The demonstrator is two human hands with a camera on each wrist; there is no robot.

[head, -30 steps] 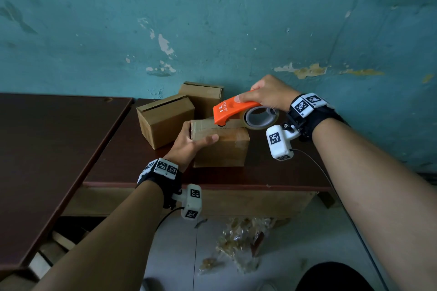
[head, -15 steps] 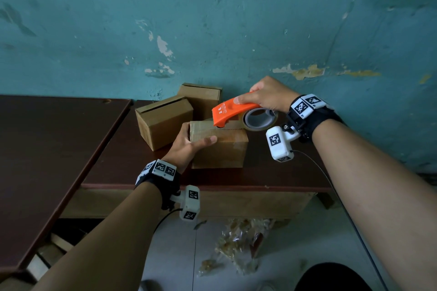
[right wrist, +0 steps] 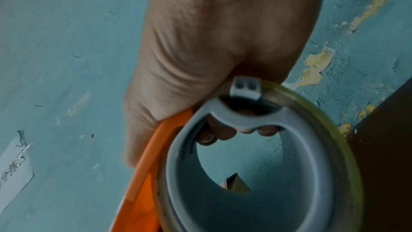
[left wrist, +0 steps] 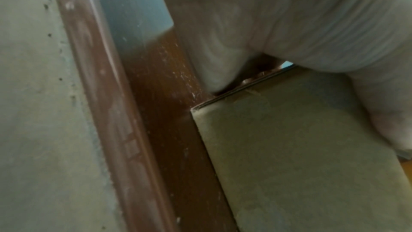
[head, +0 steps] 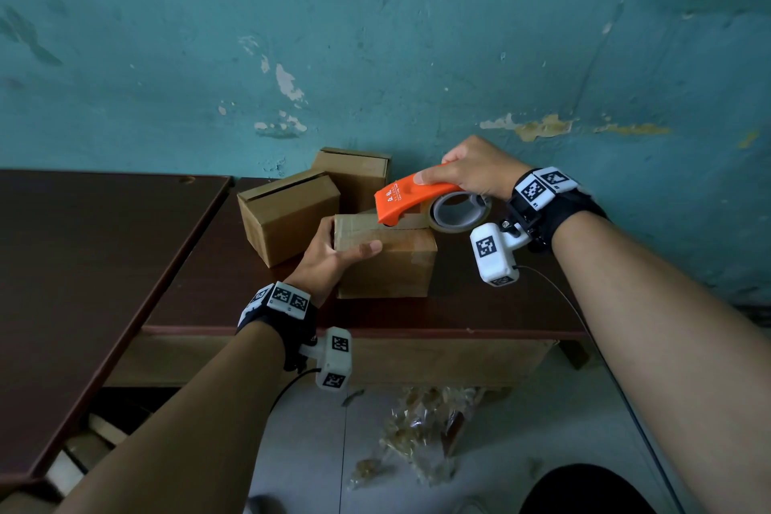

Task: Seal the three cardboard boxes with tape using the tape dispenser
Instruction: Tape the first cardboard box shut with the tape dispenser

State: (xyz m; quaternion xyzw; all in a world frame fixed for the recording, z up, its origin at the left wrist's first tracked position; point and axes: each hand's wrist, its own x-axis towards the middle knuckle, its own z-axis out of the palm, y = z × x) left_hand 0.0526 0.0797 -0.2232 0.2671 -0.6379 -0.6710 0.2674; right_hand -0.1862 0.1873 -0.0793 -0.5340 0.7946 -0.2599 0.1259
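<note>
Right hand round orange plastic tape dispenser atop matte cardboard box.

Right hand grips orange tape dispenser — tape roll close.

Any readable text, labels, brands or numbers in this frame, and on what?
Orange tape dispenser: small white print near its front end, too small and blurred to read.
Paper on the wall in the right wrist view: dark marks, blurred, unreadable.
Wrist-camera mounts: black-and-white square code markers, no words.
Cardboard boxes: no print visible.
</note>
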